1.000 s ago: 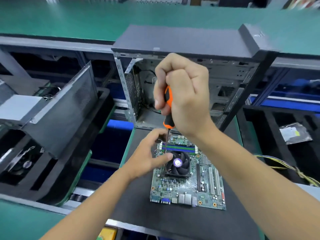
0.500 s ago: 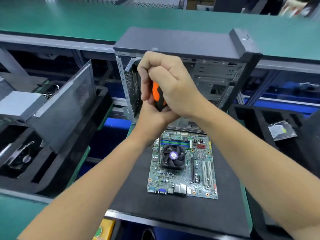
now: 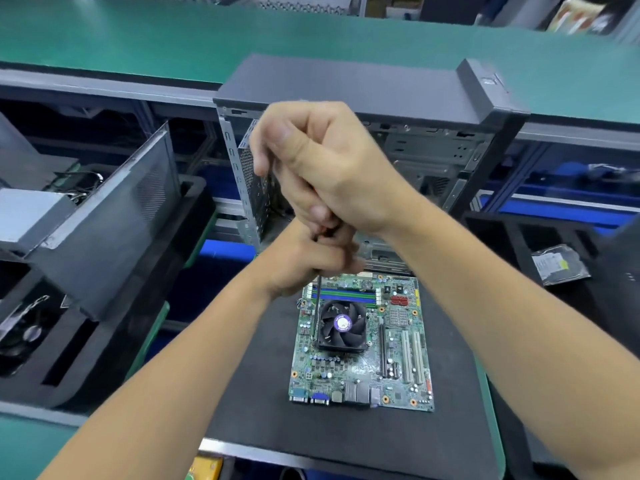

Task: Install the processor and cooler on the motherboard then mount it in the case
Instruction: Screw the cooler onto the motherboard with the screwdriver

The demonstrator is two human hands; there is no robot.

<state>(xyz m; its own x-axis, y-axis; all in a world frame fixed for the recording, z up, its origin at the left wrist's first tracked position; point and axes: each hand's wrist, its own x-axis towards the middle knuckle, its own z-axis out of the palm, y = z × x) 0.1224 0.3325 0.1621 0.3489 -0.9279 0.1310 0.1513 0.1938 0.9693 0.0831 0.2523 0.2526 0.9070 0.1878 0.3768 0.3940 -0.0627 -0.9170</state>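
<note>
The green motherboard [image 3: 363,368] lies flat on a black mat [image 3: 249,393], with the black fan cooler [image 3: 343,325] mounted on it. My right hand [image 3: 332,168] grips the handle of a screwdriver, which is almost wholly hidden in the fist. My left hand [image 3: 308,261] holds the screwdriver just below, at the top of its thin shaft [image 3: 317,306]. The shaft runs down to the cooler's near left corner. Behind the board stands the open grey computer case [image 3: 433,161].
A second case [image 3: 104,216] sits tilted in black foam at the left. At the right a black foam tray [image 3: 512,244] holds a bagged drive [image 3: 559,263]. A green bench [image 3: 173,39] runs across the back.
The screwdriver has left the cooler's far left corner and now stands on its near left corner. My left hand rose from the cooler to the screwdriver under my right fist.
</note>
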